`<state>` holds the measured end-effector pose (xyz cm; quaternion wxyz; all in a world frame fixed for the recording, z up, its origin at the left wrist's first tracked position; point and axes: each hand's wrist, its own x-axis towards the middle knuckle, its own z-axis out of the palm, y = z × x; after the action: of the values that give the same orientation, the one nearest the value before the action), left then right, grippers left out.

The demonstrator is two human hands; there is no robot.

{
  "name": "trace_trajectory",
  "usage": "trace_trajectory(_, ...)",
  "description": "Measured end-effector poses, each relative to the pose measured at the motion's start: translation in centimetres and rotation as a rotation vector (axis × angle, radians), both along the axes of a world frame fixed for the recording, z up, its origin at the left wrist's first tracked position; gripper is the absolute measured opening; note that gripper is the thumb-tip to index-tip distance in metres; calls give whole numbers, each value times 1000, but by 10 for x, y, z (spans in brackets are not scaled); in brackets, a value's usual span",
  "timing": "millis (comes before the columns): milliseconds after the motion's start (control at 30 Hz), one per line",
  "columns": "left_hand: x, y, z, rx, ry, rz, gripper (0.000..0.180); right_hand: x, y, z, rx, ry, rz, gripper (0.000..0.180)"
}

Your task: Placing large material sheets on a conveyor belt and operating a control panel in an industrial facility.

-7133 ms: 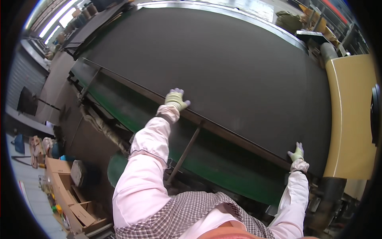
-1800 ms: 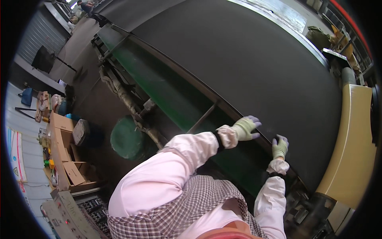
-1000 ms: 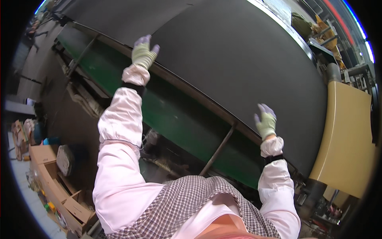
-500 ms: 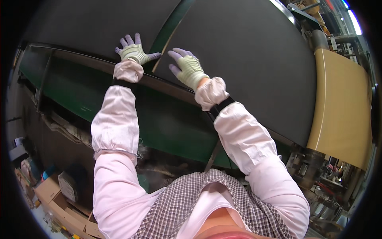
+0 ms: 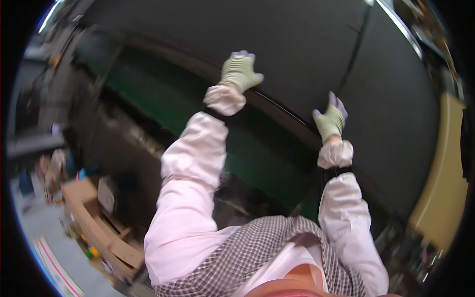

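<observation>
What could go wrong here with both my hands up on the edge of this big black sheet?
Both gloved hands, left hand and right hand, rest at the near edge of the black sheet, above the green machine frame. Fingers could get pinched between sheet and frame if either shifts. You are leaning far forward over the frame, so a slip might cost your balance. The cardboard boxes on the floor to your left could trip you when stepping back.

Workshop interior: green machine frame (image 5: 198,119), yellow panel (image 5: 443,183) at right, grey floor (image 5: 34,232) at lower left with open cardboard boxes (image 5: 94,232), daylight along upper rim.
</observation>
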<state>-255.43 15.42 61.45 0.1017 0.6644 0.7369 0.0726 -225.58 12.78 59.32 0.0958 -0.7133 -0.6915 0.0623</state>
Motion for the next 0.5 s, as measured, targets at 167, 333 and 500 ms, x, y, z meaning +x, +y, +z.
trace_trajectory(167, -47, 10, -28, 346, -42, -96, 47, 63, -26, -45, 61, -56, 106, 69)
trace_trajectory(333, -128, 28, -68, 108, 122, 23, 46, 125, -36, -44, -129, -112, 44, 71)
trace_trajectory(500, -30, -26, -66, 55, 88, -201, 46, 217, -62, -33, -235, -185, -3, 71)
